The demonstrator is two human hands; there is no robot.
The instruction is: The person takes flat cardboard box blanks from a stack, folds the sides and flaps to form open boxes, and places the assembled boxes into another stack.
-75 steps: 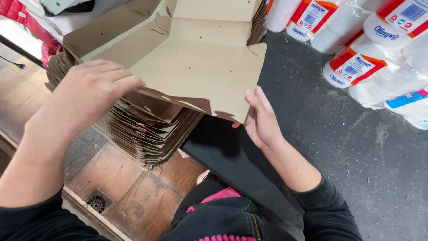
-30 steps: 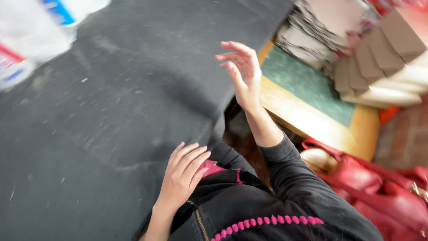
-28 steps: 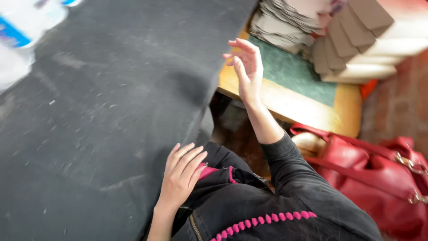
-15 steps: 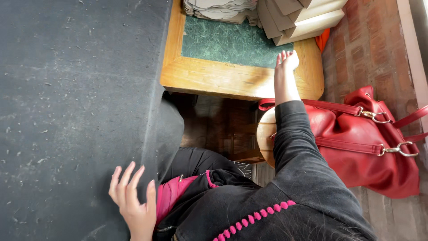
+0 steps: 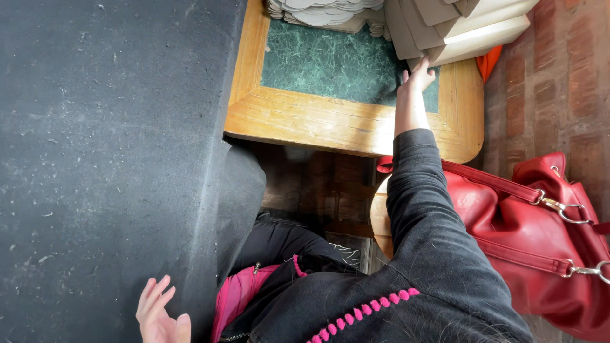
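Brown cardboard stack [image 5: 457, 28] sits on the green-topped wooden bench [image 5: 318, 121]; the right hand [image 5: 418, 76] touches its lower edge, fingers extended, gripping nothing. The left hand [image 5: 160, 316] hovers spread over dark mat [image 5: 108, 159].

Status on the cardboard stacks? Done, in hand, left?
Done: nothing visibly finished; the dark mat lies bare. In hand: the right hand reaches the brown flat cardboard stack on the green-topped wooden table, fingers just touching, nothing gripped. The left hand is open by the mat's edge. Left: both stacks, including the paler one.
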